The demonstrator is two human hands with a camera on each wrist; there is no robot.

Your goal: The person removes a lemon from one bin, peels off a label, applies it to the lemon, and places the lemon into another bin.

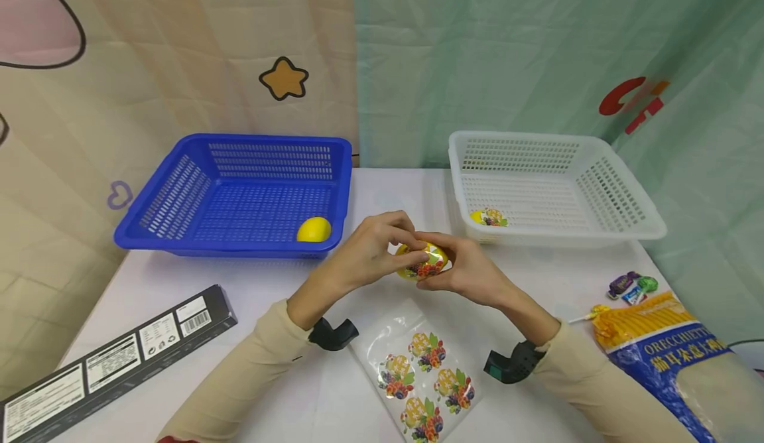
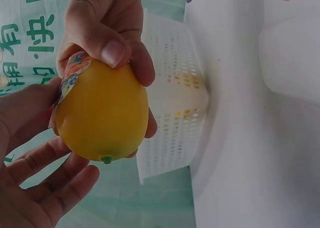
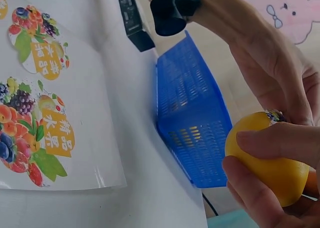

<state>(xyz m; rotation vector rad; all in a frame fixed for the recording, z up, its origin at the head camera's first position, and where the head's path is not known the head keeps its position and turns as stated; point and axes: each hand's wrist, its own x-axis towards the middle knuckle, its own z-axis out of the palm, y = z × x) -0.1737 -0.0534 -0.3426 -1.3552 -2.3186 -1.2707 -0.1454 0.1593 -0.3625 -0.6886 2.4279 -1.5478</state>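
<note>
Above the middle of the table, my right hand (image 1: 474,272) grips a yellow lemon (image 2: 102,115), thumb and fingers curled around it. A fruit-printed sticker (image 1: 425,268) lies on the lemon's side. My left hand (image 1: 377,247) touches the sticker with its fingertips; in the left wrist view its other fingers (image 2: 52,185) spread loosely beside the lemon. Below both hands lies a sheet of fruit stickers (image 1: 390,347), several still on it. Another lemon (image 1: 314,229) sits in the blue basket (image 1: 239,247), and a stickered lemon (image 1: 489,217) is in the white basket (image 1: 561,236).
A long black box (image 1: 119,360) lies at the left of the table. On the right are a pasta bag (image 1: 674,357), several wrapped candies (image 1: 634,287) and a lollipop (image 1: 591,314). Printed curtains (image 1: 406,65) hang behind the baskets.
</note>
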